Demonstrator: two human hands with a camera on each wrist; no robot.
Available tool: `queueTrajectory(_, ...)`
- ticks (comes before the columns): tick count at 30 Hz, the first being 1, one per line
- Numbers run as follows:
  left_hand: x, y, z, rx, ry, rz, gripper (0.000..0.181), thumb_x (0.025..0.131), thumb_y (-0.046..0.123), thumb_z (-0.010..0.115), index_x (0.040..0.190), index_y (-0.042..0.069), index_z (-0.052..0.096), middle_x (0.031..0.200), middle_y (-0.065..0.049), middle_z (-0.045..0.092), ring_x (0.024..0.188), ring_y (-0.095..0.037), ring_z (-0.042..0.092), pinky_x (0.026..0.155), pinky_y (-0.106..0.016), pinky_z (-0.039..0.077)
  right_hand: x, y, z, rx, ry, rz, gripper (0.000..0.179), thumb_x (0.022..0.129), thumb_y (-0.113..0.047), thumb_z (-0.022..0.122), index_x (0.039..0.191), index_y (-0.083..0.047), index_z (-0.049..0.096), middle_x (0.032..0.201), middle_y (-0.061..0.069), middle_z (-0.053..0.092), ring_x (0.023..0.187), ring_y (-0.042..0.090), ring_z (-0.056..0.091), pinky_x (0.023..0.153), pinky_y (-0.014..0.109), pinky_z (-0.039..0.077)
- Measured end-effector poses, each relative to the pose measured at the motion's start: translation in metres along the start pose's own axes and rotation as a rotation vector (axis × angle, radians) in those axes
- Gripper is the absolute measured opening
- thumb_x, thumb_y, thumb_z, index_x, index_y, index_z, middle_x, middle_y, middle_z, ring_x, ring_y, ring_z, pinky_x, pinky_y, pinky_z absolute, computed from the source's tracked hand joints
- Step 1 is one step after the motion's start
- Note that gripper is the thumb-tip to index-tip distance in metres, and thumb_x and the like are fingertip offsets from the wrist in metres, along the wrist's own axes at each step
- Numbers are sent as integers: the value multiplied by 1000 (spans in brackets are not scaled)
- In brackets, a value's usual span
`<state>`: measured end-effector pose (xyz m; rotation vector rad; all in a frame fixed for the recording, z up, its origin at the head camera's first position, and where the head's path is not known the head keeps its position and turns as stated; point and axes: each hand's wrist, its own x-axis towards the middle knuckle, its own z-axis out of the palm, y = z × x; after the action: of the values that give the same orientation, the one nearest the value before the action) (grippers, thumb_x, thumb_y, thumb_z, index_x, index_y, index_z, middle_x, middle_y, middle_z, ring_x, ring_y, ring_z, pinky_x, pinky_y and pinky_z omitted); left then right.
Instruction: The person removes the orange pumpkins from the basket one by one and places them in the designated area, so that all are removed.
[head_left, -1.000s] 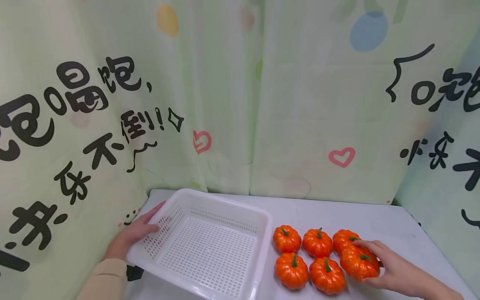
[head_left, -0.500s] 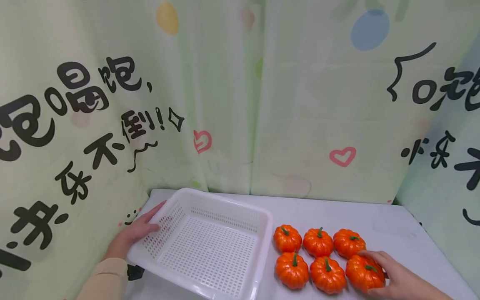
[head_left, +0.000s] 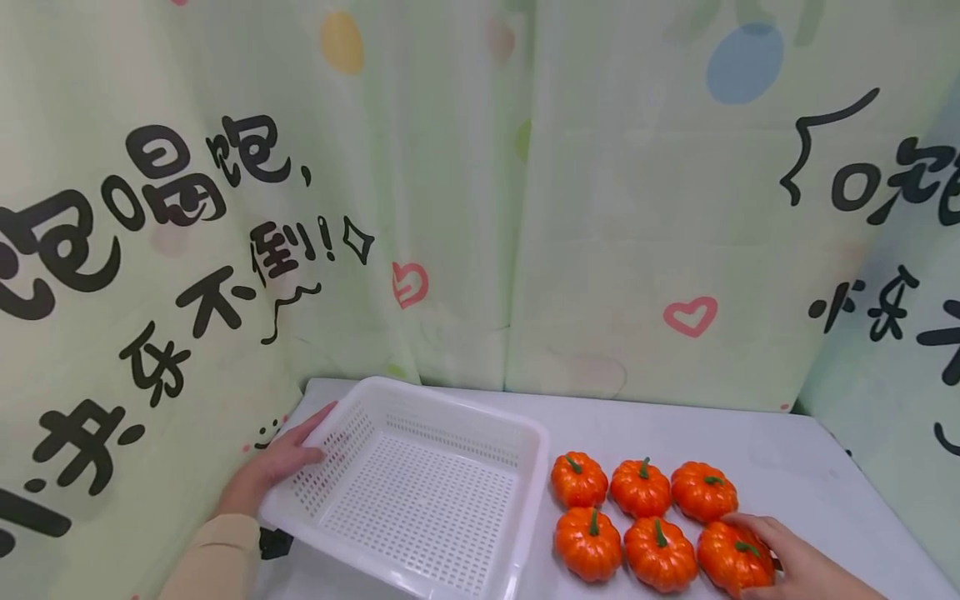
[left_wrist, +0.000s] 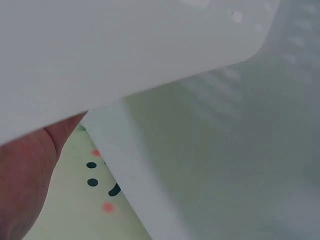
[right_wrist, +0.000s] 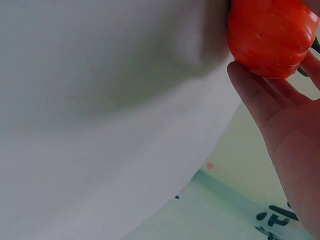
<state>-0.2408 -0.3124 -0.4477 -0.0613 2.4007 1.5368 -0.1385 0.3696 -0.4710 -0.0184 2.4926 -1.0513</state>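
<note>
At the left of the head view my left hand (head_left: 279,463) grips the left rim of a white perforated plastic basket (head_left: 536,500), thumb over the rim. The basket's bottom shows bare and its left side looks raised off the table. Part of that hand (left_wrist: 22,185) appears below the basket's pale wall (left_wrist: 125,45) in the left wrist view. At the lower right my right hand (head_left: 795,554) holds a small orange pumpkin (head_left: 735,557) with a green stem, front right of its group. In the right wrist view its fingers curl round that pumpkin (right_wrist: 270,37).
Several like pumpkins stand in two rows right of the basket, among them a back-right one (head_left: 703,492) and a front-left one (head_left: 588,543). The white table (head_left: 795,467) backs onto a printed curtain (head_left: 600,250). A dark object (head_left: 275,543) shows beneath the basket.
My right hand has brought its pumpkin down and right, off the overlapping back-right pumpkin, to the front row's right end. My left hand and the basket hold their place.
</note>
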Motion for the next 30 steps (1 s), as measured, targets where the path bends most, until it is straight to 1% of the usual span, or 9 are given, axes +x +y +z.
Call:
queueTrajectory(6,2,2,-2,16,-8,26,80,95,5,54,163,29,20,139,-24,45,85,-29,63,70,-42,57,0,3,2,-8,14,1,86,81,-30,84,146,5,39,134,24,45,112,38,52,85,58,55)
queueTrajectory(10,4,0,-2,13,-16,21,80,95,3,54,163,28,20,142,-24,43,85,-30,63,70,-41,57,-1,3,3,-10,17,-10,87,81,-30,85,146,5,39,135,26,44,113,39,52,86,59,54)
queueTrajectory(14,5,-1,-3,-3,-31,15,80,95,4,55,163,30,19,144,-23,42,87,-30,62,71,-41,56,0,4,4,-11,19,-17,90,80,-33,85,147,5,38,136,26,43,114,41,51,86,59,54)
queueTrajectory(18,5,-3,-5,-28,-57,23,81,96,6,55,163,30,17,148,-23,39,89,-31,61,73,-39,54,2,7,6,8,3,-3,93,80,-34,85,149,4,34,138,27,39,115,45,48,85,62,53)
queueTrajectory(23,5,-7,-7,-77,-95,30,80,99,9,56,164,29,14,148,-22,39,92,-31,61,75,-39,53,2,9,6,40,-6,5,95,83,-31,83,151,6,27,139,33,34,116,52,45,83,62,54)
queueTrajectory(27,5,-7,-8,-118,-110,24,80,99,14,58,163,31,14,145,-21,42,94,-30,62,76,-40,55,0,5,3,32,5,13,97,84,-29,82,152,7,23,140,37,32,116,55,44,83,61,54)
queueTrajectory(30,5,-6,-10,-144,-115,14,79,99,15,58,163,32,14,145,-21,42,94,-30,63,76,-39,56,-2,0,0,22,22,30,99,82,-28,84,152,6,23,142,38,30,117,56,42,83,60,54)
